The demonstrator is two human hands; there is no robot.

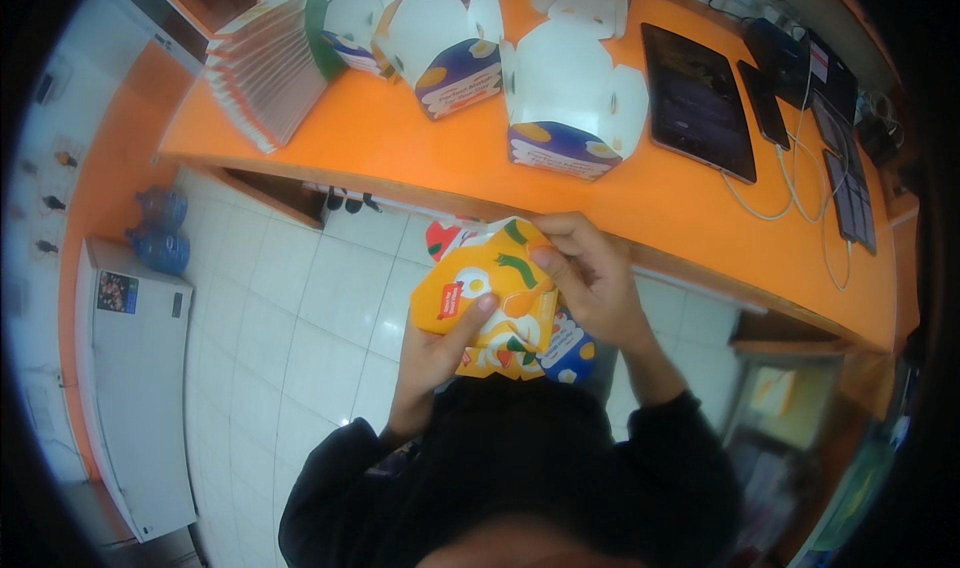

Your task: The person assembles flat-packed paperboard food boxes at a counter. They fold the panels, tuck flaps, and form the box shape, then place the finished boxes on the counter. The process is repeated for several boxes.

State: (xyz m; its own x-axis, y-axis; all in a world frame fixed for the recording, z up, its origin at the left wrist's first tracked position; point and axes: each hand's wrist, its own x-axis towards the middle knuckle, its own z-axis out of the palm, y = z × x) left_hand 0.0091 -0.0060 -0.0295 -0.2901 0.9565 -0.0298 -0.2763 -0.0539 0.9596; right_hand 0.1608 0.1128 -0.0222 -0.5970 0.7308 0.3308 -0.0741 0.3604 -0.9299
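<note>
A yellow paper food box (pixel 510 293), printed with eggs and green and red shapes, is held in front of my body, just off the counter's near edge. It looks partly folded, with a blue panel and white and red flaps showing around it. My left hand (pixel 432 360) grips its lower left, the thumb lying across the front. At the upper right edge, my right hand (pixel 592 283) pinches the cardboard between thumb and fingers. The fingers behind the box are hidden.
On the orange counter (pixel 400 148) stand several folded white-and-blue food boxes (pixel 575 93) and a stack of flat cartons (pixel 265 83). A tablet (pixel 700 103), phones (pixel 765 103) and white cables lie at right. A white fridge (pixel 145 398) and blue water jugs (pixel 160 243) stand at left.
</note>
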